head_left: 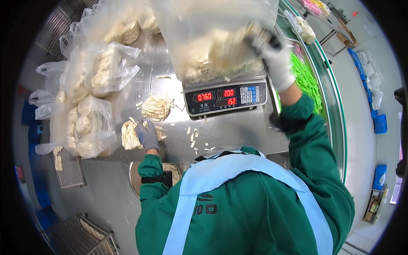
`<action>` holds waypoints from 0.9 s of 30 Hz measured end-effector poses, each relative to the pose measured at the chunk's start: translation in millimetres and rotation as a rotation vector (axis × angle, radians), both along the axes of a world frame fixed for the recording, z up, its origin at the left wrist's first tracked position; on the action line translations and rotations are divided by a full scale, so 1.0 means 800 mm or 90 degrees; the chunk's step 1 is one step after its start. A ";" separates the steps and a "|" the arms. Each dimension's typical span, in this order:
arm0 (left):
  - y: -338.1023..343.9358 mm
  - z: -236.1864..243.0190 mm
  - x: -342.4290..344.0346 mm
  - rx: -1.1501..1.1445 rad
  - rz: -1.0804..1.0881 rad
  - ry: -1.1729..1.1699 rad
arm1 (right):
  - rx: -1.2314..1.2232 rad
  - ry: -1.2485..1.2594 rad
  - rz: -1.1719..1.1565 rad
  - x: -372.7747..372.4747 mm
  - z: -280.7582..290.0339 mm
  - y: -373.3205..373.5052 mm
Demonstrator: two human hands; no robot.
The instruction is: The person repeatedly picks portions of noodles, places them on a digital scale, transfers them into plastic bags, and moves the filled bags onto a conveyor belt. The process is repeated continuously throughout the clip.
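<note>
My left hand (147,136), in a grey glove, is closed on a bundle of pale flat noodles (129,134) at the near left of the steel table. Just beyond it lies another noodle bundle (156,108). A digital scale (226,97) with lit red digits stands ahead, bearing a large clear plastic bag (187,25) of noodles. At the bag's right side is my right hand (272,55), in a white glove with dark fingertips. Motion smears its fingers, so their grip is unclear. Noodles (225,46) show through the bag.
Several filled clear bags (91,121) crowd the table's left side. Noodle scraps (193,136) lie before the scale. Bright green ties (304,78) fill a tray at the right, beside a green-edged belt (335,97). A round metal container (135,176) stands below the near edge.
</note>
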State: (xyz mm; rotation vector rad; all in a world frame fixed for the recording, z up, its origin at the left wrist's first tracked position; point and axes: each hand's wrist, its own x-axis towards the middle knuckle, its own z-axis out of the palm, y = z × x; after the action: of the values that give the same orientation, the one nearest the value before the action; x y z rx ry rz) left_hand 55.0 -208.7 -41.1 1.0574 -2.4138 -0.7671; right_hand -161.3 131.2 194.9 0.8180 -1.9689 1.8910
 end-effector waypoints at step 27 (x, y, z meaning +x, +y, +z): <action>0.126 0.385 -0.287 -0.249 -0.094 0.634 | 0.060 -0.036 0.011 -0.168 0.141 0.019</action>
State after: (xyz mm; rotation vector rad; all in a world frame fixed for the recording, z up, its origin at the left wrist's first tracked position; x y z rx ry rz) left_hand -174.3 -108.1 266.9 0.2214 -1.6574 -0.6128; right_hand -295.8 146.0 307.4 0.8172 -2.1057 1.8629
